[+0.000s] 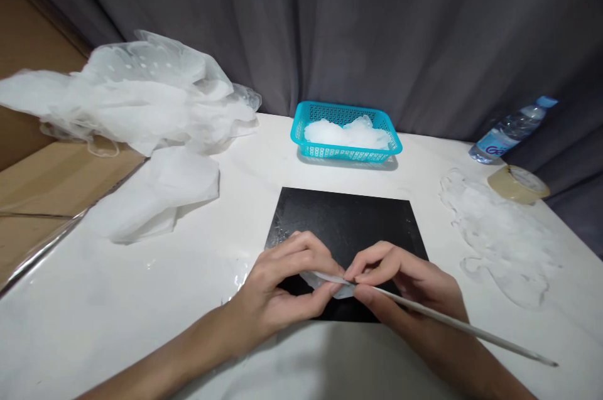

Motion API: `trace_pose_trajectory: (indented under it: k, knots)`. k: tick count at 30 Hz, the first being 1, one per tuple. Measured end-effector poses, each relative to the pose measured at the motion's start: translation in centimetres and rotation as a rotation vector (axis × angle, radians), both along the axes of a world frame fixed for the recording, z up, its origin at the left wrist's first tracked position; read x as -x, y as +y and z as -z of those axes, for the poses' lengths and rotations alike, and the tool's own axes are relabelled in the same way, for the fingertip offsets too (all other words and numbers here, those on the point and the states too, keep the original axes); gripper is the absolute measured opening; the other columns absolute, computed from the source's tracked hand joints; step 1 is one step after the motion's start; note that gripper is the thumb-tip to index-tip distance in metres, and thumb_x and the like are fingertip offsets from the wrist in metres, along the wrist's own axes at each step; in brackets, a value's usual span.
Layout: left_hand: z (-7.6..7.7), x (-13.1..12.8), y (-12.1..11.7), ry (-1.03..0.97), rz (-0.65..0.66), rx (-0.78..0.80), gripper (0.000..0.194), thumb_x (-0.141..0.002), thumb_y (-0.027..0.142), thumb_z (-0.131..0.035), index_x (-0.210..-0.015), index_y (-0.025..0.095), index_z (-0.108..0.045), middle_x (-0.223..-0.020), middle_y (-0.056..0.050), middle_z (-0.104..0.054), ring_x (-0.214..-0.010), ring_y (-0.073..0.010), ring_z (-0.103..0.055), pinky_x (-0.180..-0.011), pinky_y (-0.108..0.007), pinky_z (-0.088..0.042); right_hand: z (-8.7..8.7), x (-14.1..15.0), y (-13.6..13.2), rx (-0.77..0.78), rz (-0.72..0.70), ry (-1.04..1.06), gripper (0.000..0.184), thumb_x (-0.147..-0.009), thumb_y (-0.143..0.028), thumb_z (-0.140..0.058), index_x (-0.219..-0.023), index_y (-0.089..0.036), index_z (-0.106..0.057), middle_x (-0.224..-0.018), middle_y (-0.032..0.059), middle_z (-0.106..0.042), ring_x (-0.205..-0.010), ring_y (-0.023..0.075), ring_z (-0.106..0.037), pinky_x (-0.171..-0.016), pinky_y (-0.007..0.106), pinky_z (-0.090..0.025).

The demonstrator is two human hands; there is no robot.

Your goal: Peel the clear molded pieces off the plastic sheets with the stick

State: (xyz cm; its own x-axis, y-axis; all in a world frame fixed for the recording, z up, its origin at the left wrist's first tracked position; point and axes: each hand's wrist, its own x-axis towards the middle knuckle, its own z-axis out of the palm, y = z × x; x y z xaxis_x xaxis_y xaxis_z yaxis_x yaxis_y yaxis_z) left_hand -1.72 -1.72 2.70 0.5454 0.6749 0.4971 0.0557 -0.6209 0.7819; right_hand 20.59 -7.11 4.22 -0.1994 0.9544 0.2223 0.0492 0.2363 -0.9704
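Observation:
Over a black board (348, 221), my left hand (282, 277) pinches a small piece of sheer white fabric (346, 292) between thumb and fingers. My right hand (414, 277) is closed on a long thin whitish stick (471, 327), which slants down to the right past the wrist. The stick's inner end meets the fabric between my fingertips, where its tip is hidden. Both hands' fingertips nearly touch each other. Part of the fabric hangs below my left thumb, and the rest is covered by the fingers.
A turquoise basket (348, 152) holding white sheer pieces stands behind the board. White sheer fabric (155, 98) is heaped at the left by a cardboard box (61, 180). A water bottle (511, 130), a tape roll (518, 184) and spread sheer fabric (504, 230) are at right.

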Motion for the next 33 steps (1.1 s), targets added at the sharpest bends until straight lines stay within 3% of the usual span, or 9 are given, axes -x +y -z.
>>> trace_pose_trajectory:
  k: [7,11,15,18,24,33]
  knots:
    - [0.0,-0.1,-0.1,0.014,-0.014,-0.047,0.019,-0.095,0.005,-0.07,-0.106,0.02,-0.074,-0.089,-0.002,-0.069,-0.077,-0.0136,-0.065,-0.073,-0.025,-0.053,0.1,0.1,-0.3,-0.108,0.024,-0.115,0.011,-0.098,-0.015,-0.07,-0.095,-0.024,-0.066,-0.105,-0.0001,-0.073,-0.096,0.0129,-0.072,-0.087,0.025,-0.056]
    - [0.1,0.3,-0.1,0.057,-0.016,-0.201,0.021,-0.099,0.007,-0.065,-0.115,0.02,-0.073,-0.091,-0.005,-0.068,-0.079,-0.0167,-0.062,-0.075,-0.029,-0.052,0.5,0.7,-0.5,-0.124,0.071,-0.147,0.012,-0.099,-0.015,-0.068,-0.094,-0.024,-0.062,-0.103,-0.0007,-0.072,-0.094,0.0118,-0.072,-0.085,0.024,-0.056]
    - [0.5,0.8,-0.1,0.105,-0.004,-0.306,0.023,-0.104,0.011,-0.06,-0.122,0.019,-0.071,-0.096,-0.009,-0.068,-0.084,-0.0198,-0.061,-0.08,-0.035,-0.052,1.1,0.7,-0.4,-0.14,0.21,-0.187,0.013,-0.1,-0.013,-0.064,-0.095,-0.025,-0.06,-0.107,0.0004,-0.071,-0.099,0.013,-0.071,-0.088,0.025,-0.055]
    - [0.6,0.9,0.3,0.077,0.037,-0.271,0.023,-0.103,0.008,-0.061,-0.121,0.018,-0.071,-0.098,-0.008,-0.069,-0.084,-0.0184,-0.063,-0.081,-0.033,-0.052,1.0,0.1,-0.2,-0.128,0.222,-0.162,0.013,-0.1,-0.014,-0.065,-0.095,-0.025,-0.062,-0.108,0.0009,-0.071,-0.1,0.0139,-0.07,-0.088,0.027,-0.055]
    - [-0.1,0.7,0.9,0.037,0.087,-0.153,0.022,-0.104,0.009,-0.062,-0.12,0.021,-0.071,-0.101,-0.007,-0.076,-0.088,-0.0179,-0.069,-0.085,-0.033,-0.053,0.0,-1.0,0.2,-0.202,0.031,-0.161,0.018,-0.098,-0.012,-0.07,-0.11,-0.025,-0.068,-0.108,0.0024,-0.072,-0.1,0.0157,-0.071,-0.089,0.029,-0.058]
    - [-0.1,0.2,0.5,-0.049,0.069,-0.067,0.023,-0.101,0.007,-0.066,-0.118,0.021,-0.074,-0.097,-0.007,-0.079,-0.086,-0.019,-0.074,-0.082,-0.033,-0.056,-0.3,-1.0,0.2,-0.29,0.082,-0.317,0.022,-0.099,-0.014,-0.068,-0.116,-0.027,-0.072,-0.106,0.0034,-0.073,-0.095,0.0159,-0.072,-0.085,0.027,-0.06]
